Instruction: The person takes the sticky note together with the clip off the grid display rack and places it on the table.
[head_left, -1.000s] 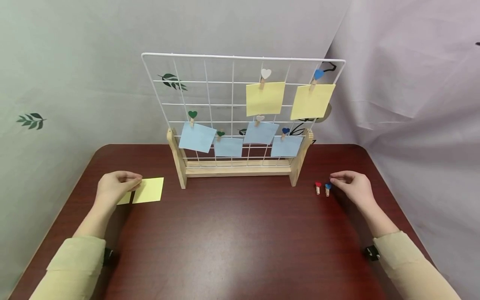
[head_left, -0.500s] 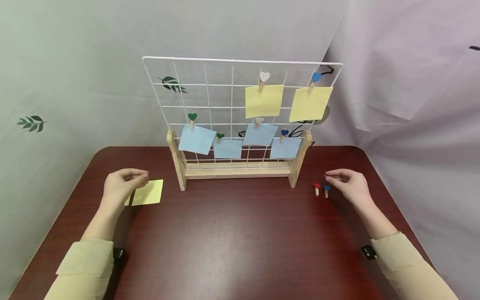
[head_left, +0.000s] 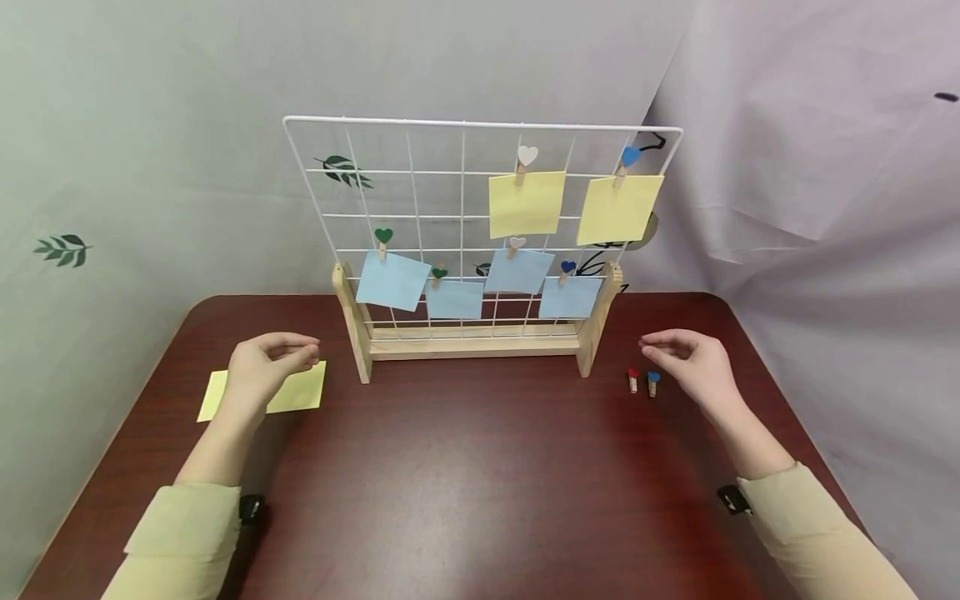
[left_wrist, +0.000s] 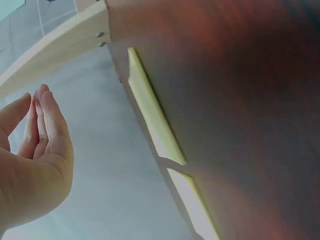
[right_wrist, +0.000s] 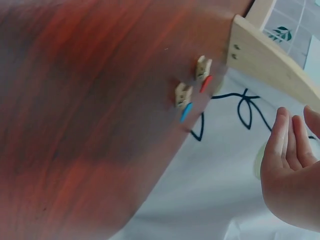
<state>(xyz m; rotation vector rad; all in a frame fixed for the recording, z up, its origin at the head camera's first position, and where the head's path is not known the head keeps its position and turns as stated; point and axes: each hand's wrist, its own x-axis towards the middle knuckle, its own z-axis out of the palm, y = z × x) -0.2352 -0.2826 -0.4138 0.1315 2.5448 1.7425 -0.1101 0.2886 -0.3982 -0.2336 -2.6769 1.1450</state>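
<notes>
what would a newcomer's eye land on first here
Probably the white wire grid at the far side of the table, two yellow notes clipped above four blue notes. Then the left hand, by yellow sheets lying flat, and the right hand, by two loose heart-topped clips.

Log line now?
left hand: empty, near yellow paper notes; right hand: empty, near red and blue heart-topped wooden clips; white wire grid: six notes clipped

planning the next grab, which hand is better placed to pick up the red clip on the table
Probably the right hand: it hovers close to the red clip with nothing visible in its fingers, while the left hand is far off, by the yellow notes.
</notes>
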